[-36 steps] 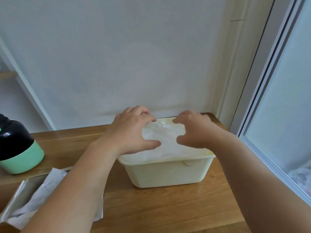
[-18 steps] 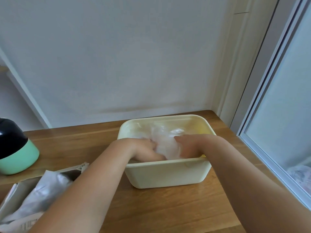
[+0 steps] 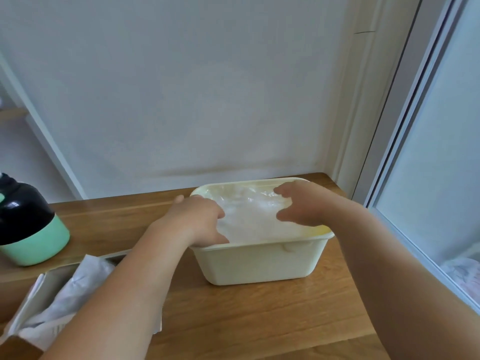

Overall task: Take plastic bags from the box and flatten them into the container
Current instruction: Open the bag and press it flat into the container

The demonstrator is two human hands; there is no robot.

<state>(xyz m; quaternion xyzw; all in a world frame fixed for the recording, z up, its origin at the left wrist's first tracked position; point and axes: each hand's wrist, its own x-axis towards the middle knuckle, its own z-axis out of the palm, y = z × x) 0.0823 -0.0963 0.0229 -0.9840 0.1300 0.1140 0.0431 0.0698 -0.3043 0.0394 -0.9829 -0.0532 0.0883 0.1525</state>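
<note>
Above container (image 3: 259, 263) (long axis left-right), left hand (image 3: 197, 219), right hand (image 3: 304, 206), curved over bags (image 3: 249, 219).

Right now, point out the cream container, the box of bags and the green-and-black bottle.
cream container (image 3: 259, 263): head view, front wall.
box of bags (image 3: 27, 306): head view, left wall.
green-and-black bottle (image 3: 33, 245): head view, green lower part.

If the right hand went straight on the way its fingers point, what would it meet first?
Probably the plastic bags in the cream container: the right hand curls down and leftward over them. Whether it already touches them is unclear.
</note>
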